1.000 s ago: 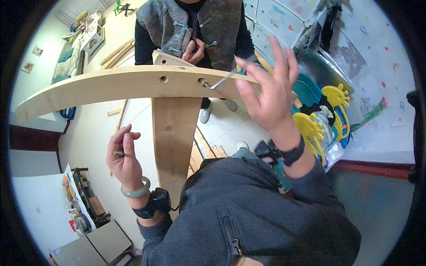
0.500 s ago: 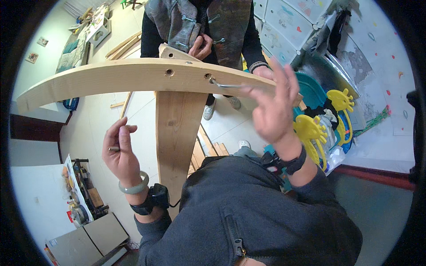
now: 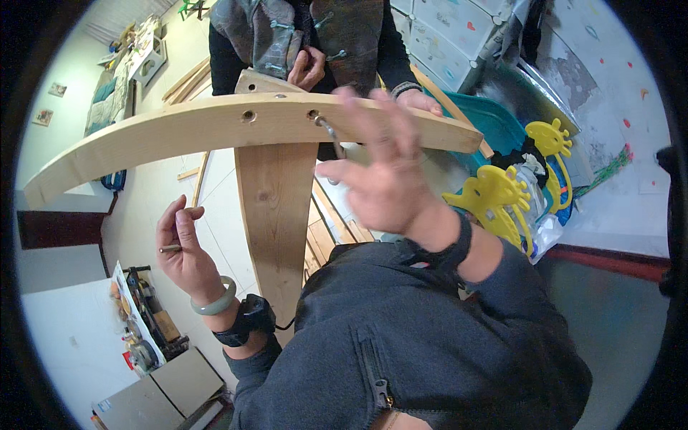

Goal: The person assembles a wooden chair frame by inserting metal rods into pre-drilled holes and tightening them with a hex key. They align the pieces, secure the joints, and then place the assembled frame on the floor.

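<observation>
A curved pale wooden beam (image 3: 172, 122) with drilled holes crosses in front of me, over an upright wooden board (image 3: 276, 201). An L-shaped hex key (image 3: 328, 130) sticks out of the hole right of the board. My right hand (image 3: 390, 175), smeared by motion, is just right of the key; its fingers look spread and I see no grip on the key. My left hand (image 3: 188, 251) is lower left of the beam, fingers curled around a small metal pin (image 3: 170, 248) whose end shows.
Opposite me a person in a patterned vest (image 3: 279, 36) has one hand (image 3: 421, 102) at the beam's right part. Behind it stand a teal tub (image 3: 494, 115) and yellow giraffe-shaped pieces (image 3: 494, 204). Wooden slats (image 3: 330, 215) lie on the floor; a grey cabinet (image 3: 158, 394) is lower left.
The hex key has turned from pointing right to pointing down and right. My right hand has moved left and down. The view has shifted slightly; my left hand keeps the pin.
</observation>
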A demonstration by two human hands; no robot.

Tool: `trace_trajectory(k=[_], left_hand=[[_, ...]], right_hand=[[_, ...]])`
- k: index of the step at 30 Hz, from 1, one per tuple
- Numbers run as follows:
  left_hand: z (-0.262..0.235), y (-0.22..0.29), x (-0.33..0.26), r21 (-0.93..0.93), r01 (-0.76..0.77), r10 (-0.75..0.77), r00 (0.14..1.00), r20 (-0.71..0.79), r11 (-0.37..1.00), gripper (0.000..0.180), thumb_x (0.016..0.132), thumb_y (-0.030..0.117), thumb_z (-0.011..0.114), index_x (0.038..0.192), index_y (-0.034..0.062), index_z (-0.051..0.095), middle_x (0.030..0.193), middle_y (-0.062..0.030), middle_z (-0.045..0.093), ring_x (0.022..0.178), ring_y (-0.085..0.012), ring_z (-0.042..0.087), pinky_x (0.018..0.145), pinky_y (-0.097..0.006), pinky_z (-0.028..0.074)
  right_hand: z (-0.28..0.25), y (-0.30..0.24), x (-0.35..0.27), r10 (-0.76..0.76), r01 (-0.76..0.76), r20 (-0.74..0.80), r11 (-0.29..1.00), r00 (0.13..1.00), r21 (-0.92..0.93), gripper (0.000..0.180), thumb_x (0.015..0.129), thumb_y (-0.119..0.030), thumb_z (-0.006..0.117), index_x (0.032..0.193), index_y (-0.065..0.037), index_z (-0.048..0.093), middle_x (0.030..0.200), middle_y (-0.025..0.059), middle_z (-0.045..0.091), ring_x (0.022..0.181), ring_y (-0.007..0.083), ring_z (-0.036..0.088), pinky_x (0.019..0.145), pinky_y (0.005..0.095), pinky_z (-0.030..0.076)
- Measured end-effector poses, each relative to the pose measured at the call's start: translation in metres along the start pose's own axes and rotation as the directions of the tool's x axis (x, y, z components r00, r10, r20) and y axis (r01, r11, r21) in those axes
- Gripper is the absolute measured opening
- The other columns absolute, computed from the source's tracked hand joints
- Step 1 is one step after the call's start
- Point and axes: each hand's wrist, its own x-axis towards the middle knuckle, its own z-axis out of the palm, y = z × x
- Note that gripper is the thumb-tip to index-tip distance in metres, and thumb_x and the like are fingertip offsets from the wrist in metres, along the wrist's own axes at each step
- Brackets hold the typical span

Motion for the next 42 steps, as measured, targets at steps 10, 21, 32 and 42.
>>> trace_trajectory(k=[10,21,32,42], left_hand=[[0.007,0.003,-0.009,-0.069,-0.049,0.056,0.992,0.111,0.996,0.021,0.097,0.012,0.057,0.11,-0.003,0.064,0.085,-0.009,0.068,0.079,-0.0133,0.063,0.075,-0.026,0.05],[0.0,-0.001,-0.008,-0.046,0.002,0.0,0.998,0.055,0.999,0.02,0.096,0.011,0.058,0.109,-0.0033,0.064,0.084,-0.0087,0.068,0.079,-0.0131,0.063,0.075,-0.025,0.05],[0.04,0.031,-0.006,-0.041,-0.14,0.146,0.968,0.206,0.989,0.018,0.094,0.005,0.059,0.109,-0.0031,0.064,0.091,-0.0099,0.068,0.081,-0.0134,0.066,0.073,-0.024,0.051],[0.02,0.021,-0.001,-0.099,-0.15,0.128,0.971,-0.2,0.984,0.024,0.098,0.016,0.053,0.113,0.0001,0.063,0.072,-0.0017,0.057,0.064,-0.0051,0.046,0.056,-0.018,0.034]], right_hand=[[0.003,0.025,0.054,0.064,-0.098,-0.202,0.981,0.977,-0.167,0.024,0.079,-0.035,0.065,0.093,-0.017,0.073,0.145,0.0198,0.039,0.133,0.0385,0.029,0.108,0.048,0.021],[-0.032,0.018,0.0,0.153,-0.144,0.15,0.987,0.977,-0.068,0.018,0.075,-0.022,0.066,0.087,-0.018,0.078,0.149,0.0148,0.039,0.141,0.0351,0.021,0.113,0.0462,0.015],[0.009,-0.01,0.052,-0.021,0.015,-0.083,0.998,0.996,-0.065,0.019,0.072,-0.031,0.076,0.087,-0.02,0.073,0.146,0.0076,0.042,0.136,0.0311,0.028,0.108,0.0455,0.023],[-0.006,0.027,0.037,-0.201,0.201,0.011,0.979,0.979,-0.007,0.014,0.073,-0.014,0.068,0.087,-0.018,0.069,0.11,0.0011,0.063,0.109,0.0214,0.053,0.097,0.0392,0.04]])
